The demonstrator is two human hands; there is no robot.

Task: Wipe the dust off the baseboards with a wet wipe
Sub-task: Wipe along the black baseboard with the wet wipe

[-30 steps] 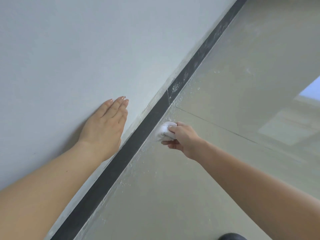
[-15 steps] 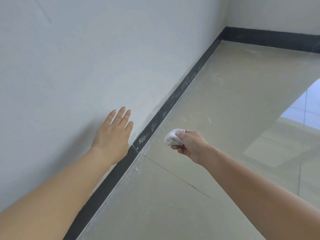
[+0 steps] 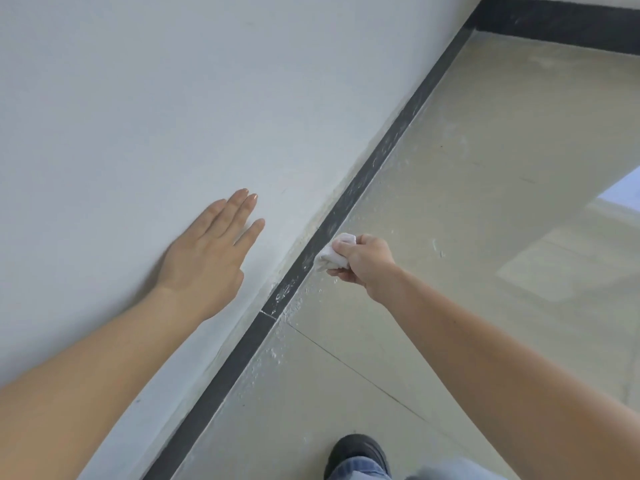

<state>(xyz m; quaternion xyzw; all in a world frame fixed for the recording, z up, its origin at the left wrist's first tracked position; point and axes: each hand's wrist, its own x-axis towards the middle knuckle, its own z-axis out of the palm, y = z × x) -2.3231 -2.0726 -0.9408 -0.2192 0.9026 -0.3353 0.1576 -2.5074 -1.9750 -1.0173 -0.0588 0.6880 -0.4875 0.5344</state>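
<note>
Diagonally, baseboard (image 3: 349,199) runs lower-left to upper-right

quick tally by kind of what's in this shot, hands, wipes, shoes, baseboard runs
hands: 2, left hand flat on the wall, right hand gripping the wipe
wet wipes: 1, white wipe against the baseboard
baseboard runs: 2, long side run and far run
shoes: 1, black shoe
total: 6
</note>
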